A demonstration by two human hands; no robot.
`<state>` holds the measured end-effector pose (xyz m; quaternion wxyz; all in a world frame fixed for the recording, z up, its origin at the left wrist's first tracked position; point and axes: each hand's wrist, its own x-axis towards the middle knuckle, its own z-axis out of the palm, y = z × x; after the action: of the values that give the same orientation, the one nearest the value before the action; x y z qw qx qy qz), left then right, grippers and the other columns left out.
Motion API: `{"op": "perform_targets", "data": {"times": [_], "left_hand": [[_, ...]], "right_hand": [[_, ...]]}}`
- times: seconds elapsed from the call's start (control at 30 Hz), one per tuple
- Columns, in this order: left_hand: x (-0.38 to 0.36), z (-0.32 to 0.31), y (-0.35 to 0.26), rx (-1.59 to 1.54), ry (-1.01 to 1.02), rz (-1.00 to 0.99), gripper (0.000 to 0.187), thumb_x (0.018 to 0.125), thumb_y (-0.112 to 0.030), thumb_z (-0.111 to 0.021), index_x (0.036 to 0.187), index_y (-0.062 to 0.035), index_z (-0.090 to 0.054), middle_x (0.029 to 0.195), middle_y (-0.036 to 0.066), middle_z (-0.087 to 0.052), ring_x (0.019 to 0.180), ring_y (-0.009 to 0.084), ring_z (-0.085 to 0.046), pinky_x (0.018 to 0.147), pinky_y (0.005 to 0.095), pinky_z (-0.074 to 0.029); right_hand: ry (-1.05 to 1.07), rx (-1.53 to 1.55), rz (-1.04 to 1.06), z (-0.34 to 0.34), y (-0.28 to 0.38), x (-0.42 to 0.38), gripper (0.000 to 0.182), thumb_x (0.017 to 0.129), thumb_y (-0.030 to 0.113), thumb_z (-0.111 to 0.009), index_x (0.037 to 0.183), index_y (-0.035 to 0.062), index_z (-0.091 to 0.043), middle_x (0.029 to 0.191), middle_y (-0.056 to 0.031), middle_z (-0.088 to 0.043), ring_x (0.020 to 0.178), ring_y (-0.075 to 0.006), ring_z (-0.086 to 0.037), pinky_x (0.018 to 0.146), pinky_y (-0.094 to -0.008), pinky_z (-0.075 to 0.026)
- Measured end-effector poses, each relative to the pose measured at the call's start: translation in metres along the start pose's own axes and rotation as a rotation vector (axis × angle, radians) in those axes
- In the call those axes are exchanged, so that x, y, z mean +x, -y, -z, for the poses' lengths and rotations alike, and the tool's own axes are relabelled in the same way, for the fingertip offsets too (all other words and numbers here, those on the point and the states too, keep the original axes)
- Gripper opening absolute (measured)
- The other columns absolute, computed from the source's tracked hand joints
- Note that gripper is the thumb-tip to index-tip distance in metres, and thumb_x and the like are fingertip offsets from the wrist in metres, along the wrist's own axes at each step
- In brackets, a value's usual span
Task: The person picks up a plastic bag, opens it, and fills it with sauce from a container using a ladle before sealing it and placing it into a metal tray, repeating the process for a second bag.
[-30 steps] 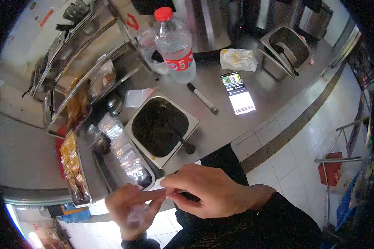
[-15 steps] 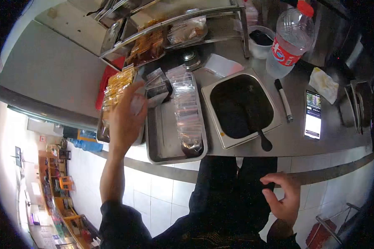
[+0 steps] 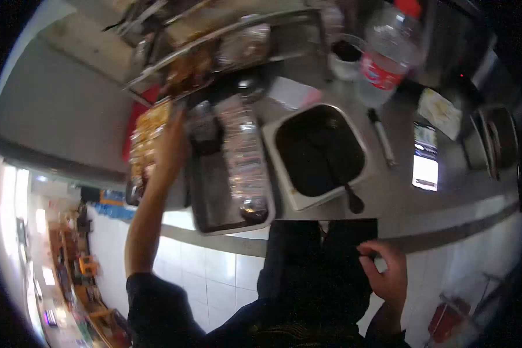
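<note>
My left hand [image 3: 169, 149] is over the right edge of a tray of yellow-filled small clear packets [image 3: 147, 130]. Motion blur smears its fingers, so what they hold, if anything, cannot be made out. To its right lies a metal tray [image 3: 210, 203] with a long row of small clear packets [image 3: 245, 159] and a few dark-filled packets [image 3: 203, 129] at its far end. A square metal pan [image 3: 354, 136] of dark contents stands farther right, a dark spoon [image 3: 354, 200] resting in it. My right hand [image 3: 387, 271] hangs below the counter edge, fingers curved, thumb apart, holding nothing.
Behind the trays a metal rack [image 3: 226, 32] holds more packets. A plastic bottle with a red cap [image 3: 383, 64], a cup of dark contents [image 3: 347, 57], a marker [image 3: 381, 138], a lit phone [image 3: 426, 159] and a crumpled cloth [image 3: 441, 111] are on the counter.
The view has shifted, so the counter items sit slightly farther left. My left hand has turned, its fingers pointing away beside the yellow packets. My right hand keeps nearly the same pose.
</note>
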<state>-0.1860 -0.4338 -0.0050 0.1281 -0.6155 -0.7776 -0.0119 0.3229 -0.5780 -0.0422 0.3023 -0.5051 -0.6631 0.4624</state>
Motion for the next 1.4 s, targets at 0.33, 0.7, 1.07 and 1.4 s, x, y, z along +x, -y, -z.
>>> {"op": "perform_targets", "data": {"times": [0.33, 0.7, 1.07, 1.4], "left_hand": [[-0.179, 0.104, -0.112, -1.336, 1.252, -0.507, 0.02, 0.095, -0.011, -0.063, 0.094, 0.0061, -0.072, 0.103, 0.022, -0.068, 0.085, 0.0273, -0.067, 0.073, 0.0405, -0.055], [-0.255, 0.015, -0.235, -1.788, 0.751, 0.4, 0.017, 0.095, -0.013, -0.066, 0.099, 0.0015, -0.059, 0.092, 0.012, -0.069, 0.083, 0.0195, -0.068, 0.076, 0.0319, -0.057], [-0.24, 0.01, -0.224, -1.461, 0.791, 0.235, 0.016, 0.084, -0.009, -0.079, 0.09, -0.0004, -0.067, 0.083, 0.005, -0.069, 0.07, 0.0094, -0.06, 0.061, 0.0238, -0.047], [-0.239, -0.01, -0.207, -1.08, 0.563, 0.0, 0.026, 0.08, -0.015, -0.084, 0.087, -0.001, -0.064, 0.076, 0.015, -0.067, 0.065, 0.014, -0.063, 0.058, 0.0301, -0.049]], "right_hand": [[-0.134, 0.162, 0.096, 0.006, -0.013, 0.01, 0.004, 0.091, 0.003, -0.062, 0.095, 0.0018, -0.063, 0.09, -0.0117, -0.066, 0.075, -0.0187, -0.064, 0.066, -0.0313, -0.05], [0.21, 0.034, 0.086, -0.045, -0.015, 0.006, 0.017, 0.089, 0.017, -0.072, 0.095, 0.0032, -0.064, 0.087, -0.0114, -0.064, 0.079, -0.0269, -0.066, 0.068, -0.0358, -0.051], [0.099, 0.205, 0.04, -0.039, -0.016, 0.011, 0.013, 0.092, 0.012, -0.067, 0.098, 0.0003, -0.068, 0.092, -0.0129, -0.067, 0.083, -0.0292, -0.067, 0.072, -0.0362, -0.052], [0.059, 0.003, 0.078, -0.04, -0.027, 0.017, 0.009, 0.086, 0.008, -0.074, 0.09, -0.0002, -0.07, 0.086, -0.0107, -0.067, 0.079, -0.0218, -0.066, 0.069, -0.0328, -0.051]]}}
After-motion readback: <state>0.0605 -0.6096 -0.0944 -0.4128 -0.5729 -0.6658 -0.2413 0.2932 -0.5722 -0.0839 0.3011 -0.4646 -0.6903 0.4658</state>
